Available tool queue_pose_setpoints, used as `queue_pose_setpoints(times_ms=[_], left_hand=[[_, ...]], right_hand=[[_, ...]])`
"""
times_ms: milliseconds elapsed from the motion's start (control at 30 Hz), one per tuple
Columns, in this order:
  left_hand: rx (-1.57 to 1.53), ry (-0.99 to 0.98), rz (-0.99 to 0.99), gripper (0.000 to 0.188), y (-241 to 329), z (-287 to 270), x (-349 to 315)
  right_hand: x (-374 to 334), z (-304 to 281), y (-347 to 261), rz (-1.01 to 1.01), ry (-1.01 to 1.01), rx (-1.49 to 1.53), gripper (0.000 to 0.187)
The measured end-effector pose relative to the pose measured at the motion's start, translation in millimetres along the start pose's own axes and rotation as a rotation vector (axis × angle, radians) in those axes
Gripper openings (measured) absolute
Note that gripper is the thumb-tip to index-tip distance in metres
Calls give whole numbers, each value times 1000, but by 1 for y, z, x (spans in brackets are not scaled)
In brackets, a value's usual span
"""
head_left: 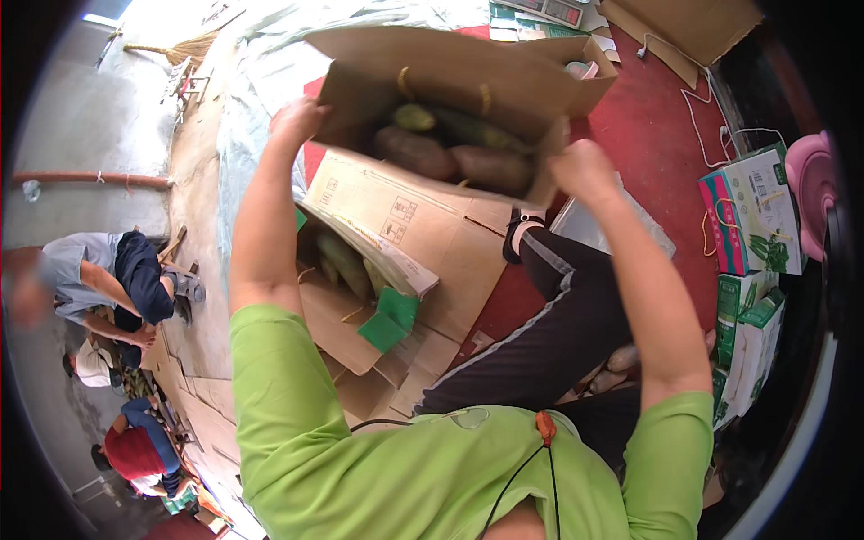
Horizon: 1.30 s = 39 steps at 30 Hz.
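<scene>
Far left there's a seated co-worker (135, 265), with bare pale floor (202, 333) beside. Our left hand (302, 119) is wrapped round the left edge of the box (432, 56), upper centre, roots (493, 168) inside, held over flat cardboard (360, 193). Our right hand (583, 171), bit blurry, is curled tight on its right edge. Red floor (643, 117) leaves some room before cartons (760, 202) crowd the right.

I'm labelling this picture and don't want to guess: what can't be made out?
In the head view:
Raised cardboard box: exact count of vegetables inside, blurred, shadowed.
Left hand and right hand: exact fingertip placement, motion-blurred.
Lower box: its floor, hidden by long vegetables and shadow.
Person in red: anything held, too small.
</scene>
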<state>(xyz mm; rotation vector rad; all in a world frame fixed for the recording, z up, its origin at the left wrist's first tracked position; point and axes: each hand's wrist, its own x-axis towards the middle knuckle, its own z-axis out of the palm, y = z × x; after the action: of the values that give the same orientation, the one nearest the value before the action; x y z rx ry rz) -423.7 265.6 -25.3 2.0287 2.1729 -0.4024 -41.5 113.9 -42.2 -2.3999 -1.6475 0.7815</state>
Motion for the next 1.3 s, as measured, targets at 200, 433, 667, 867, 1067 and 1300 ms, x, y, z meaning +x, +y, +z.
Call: queue_pose_setpoints(times_ms=[200, 433, 667, 867, 1067, 1300], left_hand=[[188, 6, -91, 37, -80, 58, 3], [216, -55, -179, 35, -126, 145, 16], [-80, 207, 89, 27, -109, 117, -20], [-454, 233, 318, 23, -38, 103, -69], [-750, 219, 505, 17, 33, 90, -124], [-935, 124, 778, 16, 170, 15, -200]], right_hand=[[-16, 127, -42, 29, -210, 57, 27], [-51, 106, -72, -158, -613, -88, 46], [-33, 31, -50, -295, -261, 79, 45], [-48, -71, 75, -225, 136, 294, 30], [-108, -116, 230, 37, 379, 332, 27], [-196, -93, 402, 558, 509, 191, 26]])
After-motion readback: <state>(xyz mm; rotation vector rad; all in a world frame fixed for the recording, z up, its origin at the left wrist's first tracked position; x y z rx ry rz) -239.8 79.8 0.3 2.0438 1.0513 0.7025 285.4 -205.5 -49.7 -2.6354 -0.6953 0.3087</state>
